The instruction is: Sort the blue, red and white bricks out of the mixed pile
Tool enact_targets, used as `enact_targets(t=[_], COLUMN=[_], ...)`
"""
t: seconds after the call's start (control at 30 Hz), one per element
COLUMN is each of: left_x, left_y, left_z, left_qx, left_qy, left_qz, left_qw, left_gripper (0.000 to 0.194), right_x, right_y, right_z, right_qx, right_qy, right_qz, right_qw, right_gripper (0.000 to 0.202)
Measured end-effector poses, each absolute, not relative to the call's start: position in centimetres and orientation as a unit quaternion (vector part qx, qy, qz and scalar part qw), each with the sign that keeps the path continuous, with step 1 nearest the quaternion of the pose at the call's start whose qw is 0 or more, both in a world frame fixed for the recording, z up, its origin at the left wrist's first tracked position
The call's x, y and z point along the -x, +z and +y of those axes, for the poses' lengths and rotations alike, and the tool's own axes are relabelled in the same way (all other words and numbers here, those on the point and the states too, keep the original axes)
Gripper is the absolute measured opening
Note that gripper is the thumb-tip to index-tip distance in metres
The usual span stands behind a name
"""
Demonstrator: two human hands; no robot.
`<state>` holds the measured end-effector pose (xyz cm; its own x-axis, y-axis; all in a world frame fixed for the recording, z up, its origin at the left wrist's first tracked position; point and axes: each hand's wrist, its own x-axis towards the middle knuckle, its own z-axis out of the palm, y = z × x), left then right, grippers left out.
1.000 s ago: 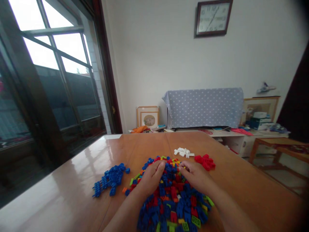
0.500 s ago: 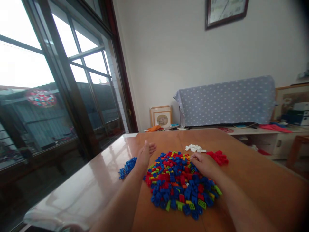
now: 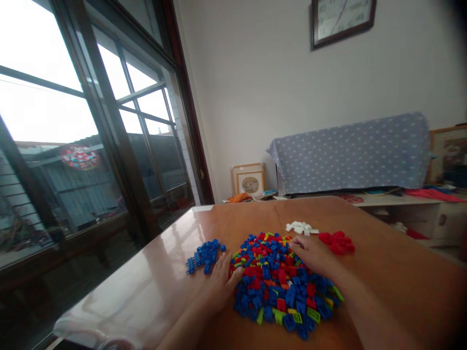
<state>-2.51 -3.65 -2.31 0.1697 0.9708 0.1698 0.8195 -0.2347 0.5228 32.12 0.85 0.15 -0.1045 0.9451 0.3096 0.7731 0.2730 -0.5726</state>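
A large heap of mixed plastic building bricks (image 3: 272,272), blue, red, green, yellow and orange, lies on the table in front of me. At its left edge, my left hand (image 3: 222,279) has its fingers stretched out, with no brick visible in it. A separate group of blue bricks (image 3: 207,253) lies just beyond those fingertips. My right hand (image 3: 310,252) is at the heap's far right side, its fingers curled together; whether they pinch a brick is hidden. Past it sit small groups of white bricks (image 3: 302,228) and red bricks (image 3: 336,242).
The glossy brown wooden table (image 3: 146,282) reaches toward a low cabinet (image 3: 419,216) by the wall. A blue spotted cloth (image 3: 346,160) covers something on the cabinet. Framed pictures (image 3: 250,181) lean at the wall, and a large window (image 3: 146,121) is on the left.
My left hand has come down and nearer to me, from beside the blue group to the heap's left edge. More of the blue group shows now. My right hand stays at the heap's far right.
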Motion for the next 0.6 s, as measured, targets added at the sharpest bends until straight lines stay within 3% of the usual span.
enact_targets(t=[0.2,0.6], left_x=[-1.6,-6.5], left_y=[-0.9,2.7], left_z=[-0.8,-0.8], left_qx=[-0.729,-0.822], left_qy=[0.241,0.258], left_qz=[0.614,0.459], left_qw=[0.184,0.217], left_gripper=[0.08,0.067], right_x=[-32.3,-33.5], right_y=[0.4,1.4], right_z=[0.9,0.6], right_qx=[0.591,0.619], right_qy=[0.132,0.105], right_qz=[-0.725,-0.659], right_qw=[0.328,0.415], right_gripper=[0.031,0.032])
